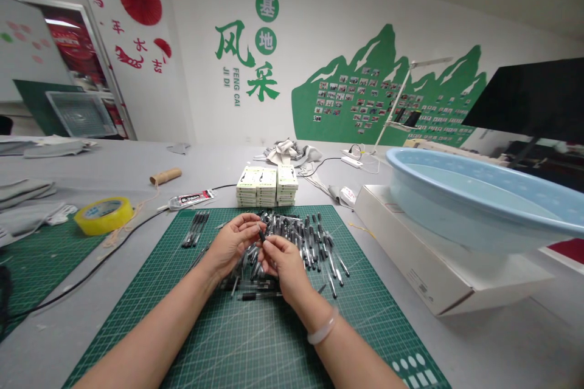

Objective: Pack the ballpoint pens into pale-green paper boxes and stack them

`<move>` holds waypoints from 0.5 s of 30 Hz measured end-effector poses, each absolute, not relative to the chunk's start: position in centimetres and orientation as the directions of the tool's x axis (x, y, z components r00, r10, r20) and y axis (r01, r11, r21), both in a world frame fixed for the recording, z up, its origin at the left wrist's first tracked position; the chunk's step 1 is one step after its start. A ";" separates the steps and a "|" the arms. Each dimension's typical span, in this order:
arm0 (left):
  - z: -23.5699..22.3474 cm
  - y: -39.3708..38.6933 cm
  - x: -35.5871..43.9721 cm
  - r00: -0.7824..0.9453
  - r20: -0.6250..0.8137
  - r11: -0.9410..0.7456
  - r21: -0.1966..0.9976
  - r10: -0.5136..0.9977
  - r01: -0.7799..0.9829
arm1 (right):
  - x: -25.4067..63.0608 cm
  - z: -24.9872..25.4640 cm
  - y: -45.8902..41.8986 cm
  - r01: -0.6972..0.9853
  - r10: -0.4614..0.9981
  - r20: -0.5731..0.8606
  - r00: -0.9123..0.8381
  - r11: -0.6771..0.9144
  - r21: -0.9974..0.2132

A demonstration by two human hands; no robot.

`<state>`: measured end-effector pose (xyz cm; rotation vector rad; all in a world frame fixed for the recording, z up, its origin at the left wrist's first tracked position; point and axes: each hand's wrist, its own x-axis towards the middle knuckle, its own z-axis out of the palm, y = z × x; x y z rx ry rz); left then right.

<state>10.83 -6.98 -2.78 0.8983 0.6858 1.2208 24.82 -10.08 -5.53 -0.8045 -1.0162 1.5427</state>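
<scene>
Fingertips of the left hand (pixel 228 247) and right hand (pixel 288 264) pinch 1 slim black plastic pen piece (pixel 261 234), probably for steadiness; clear, black-capped plastic pens (pixel 249 296) lie beneath and beyond both hands, presumably for reach.

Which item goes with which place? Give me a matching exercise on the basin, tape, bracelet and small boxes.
1. Blue basin
2. Yellow tape roll
3. Pale bracelet
4. Stacked small boxes

A. Beyond the pens
B. Wrist of the right hand
C. On the white carton
D. Left of the black cable

Pairs: 1-C, 2-D, 3-B, 4-A
</scene>
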 end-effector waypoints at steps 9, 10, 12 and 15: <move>-2.7 -7.2 10.9 0.253 0.032 0.105 0.855 0.967 -0.508 | 24.8 -5.5 -10.1 -0.404 0.979 0.018 -0.205 -0.068 -0.912; -2.7 -7.2 10.9 0.261 0.039 0.103 0.855 0.965 -0.509 | 24.8 -5.5 -10.2 -0.405 0.974 0.010 -0.226 -0.085 -0.910; -2.8 -7.2 10.7 0.274 0.049 0.102 0.854 0.960 -0.509 | 24.8 -5.4 -10.3 -0.413 0.965 0.018 -0.260 -0.095 -0.906; -2.9 -7.1 10.6 0.281 0.044 0.110 0.855 0.959 -0.508 | 24.8 -5.2 -10.4 -0.429 0.957 0.044 -0.287 -0.087 -0.899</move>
